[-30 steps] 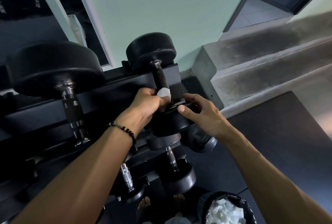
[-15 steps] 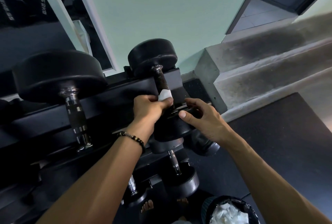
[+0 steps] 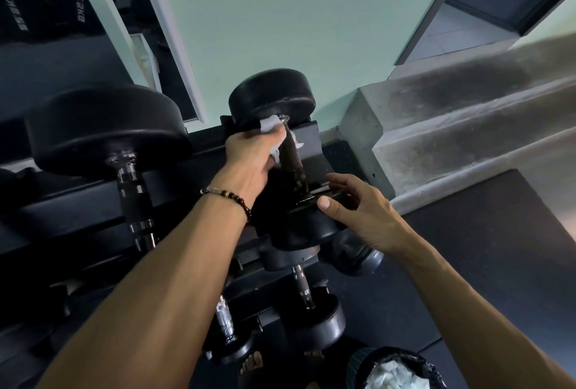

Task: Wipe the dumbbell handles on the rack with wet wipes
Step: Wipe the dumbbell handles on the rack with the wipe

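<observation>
The white wet wipe point(image 3: 270, 125) sits at the far end of the dark knurled dumbbell handle point(image 3: 293, 160), just under the far round black rubber head point(image 3: 271, 96), and your left hand point(image 3: 251, 161) has its grip clamped around it, fingers curled over the handle so the wipe bunches out above the knuckles and a small scrap shows on the handle's right side. Your right hand point(image 3: 358, 208) steadies the near black head point(image 3: 307, 226) of the same dumbbell, thumb pressed on its rim and fingers curved over the top edge, so that grip is closed on the head. The dumbbell lies across the black steel rack point(image 3: 93, 201), at its right end. A beaded bracelet point(image 3: 227, 197) circles your left wrist. To the left rests a larger black dumbbell with a chrome handle point(image 3: 134, 195). In the mirror at upper left, reversed white lettering on weights reads roughly "55 KG" point(image 3: 79, 3). Below, a black bin holding crumpled white wipes point(image 3: 394, 371) stands on the dark floor mat point(image 3: 483, 257).
</observation>
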Motion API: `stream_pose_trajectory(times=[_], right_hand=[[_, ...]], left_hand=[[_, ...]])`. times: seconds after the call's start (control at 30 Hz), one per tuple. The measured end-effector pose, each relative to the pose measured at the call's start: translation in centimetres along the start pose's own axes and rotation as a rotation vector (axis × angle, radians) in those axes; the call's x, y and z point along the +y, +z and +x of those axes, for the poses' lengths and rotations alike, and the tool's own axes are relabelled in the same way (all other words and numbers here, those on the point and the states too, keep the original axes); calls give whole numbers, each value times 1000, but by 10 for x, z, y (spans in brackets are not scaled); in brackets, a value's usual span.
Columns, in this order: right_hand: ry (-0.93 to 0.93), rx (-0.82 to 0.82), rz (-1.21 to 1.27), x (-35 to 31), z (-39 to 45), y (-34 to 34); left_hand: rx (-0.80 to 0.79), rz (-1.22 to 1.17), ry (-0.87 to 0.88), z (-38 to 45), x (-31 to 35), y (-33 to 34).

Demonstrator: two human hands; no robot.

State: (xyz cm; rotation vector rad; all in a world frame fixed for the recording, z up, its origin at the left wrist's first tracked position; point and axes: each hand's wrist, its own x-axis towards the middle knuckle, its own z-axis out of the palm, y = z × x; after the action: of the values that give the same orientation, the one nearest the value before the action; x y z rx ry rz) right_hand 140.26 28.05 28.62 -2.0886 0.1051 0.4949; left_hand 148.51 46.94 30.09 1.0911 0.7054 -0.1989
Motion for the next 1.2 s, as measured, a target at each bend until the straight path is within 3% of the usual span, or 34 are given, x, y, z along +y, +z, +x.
stream_pose_trajectory(times=[0.17, 0.33, 0.5, 0.67, 0.8, 1.0, 1.2], right_hand=[[7, -9, 19, -3, -1, 0], [-4, -12, 23, -4, -1, -1], [10, 8, 39, -7, -3, 2], [0, 5, 47, -6, -3, 1], [7, 18, 43, -6, -5, 3], [5, 12, 47, -6, -3, 2], [9, 16, 39, -8, -4, 0]], left_hand=[[-74, 121, -125, -22, -19, -11], [4, -96, -97, 5, 6, 4], [-89, 52, -219, -18, -31, -19], [17, -144, -126, 8, 1, 2], [-45, 78, -213, -21, -28, -16], [43, -73, -122, 4, 0, 4], [-58, 143, -211, -25, -24, -14]])
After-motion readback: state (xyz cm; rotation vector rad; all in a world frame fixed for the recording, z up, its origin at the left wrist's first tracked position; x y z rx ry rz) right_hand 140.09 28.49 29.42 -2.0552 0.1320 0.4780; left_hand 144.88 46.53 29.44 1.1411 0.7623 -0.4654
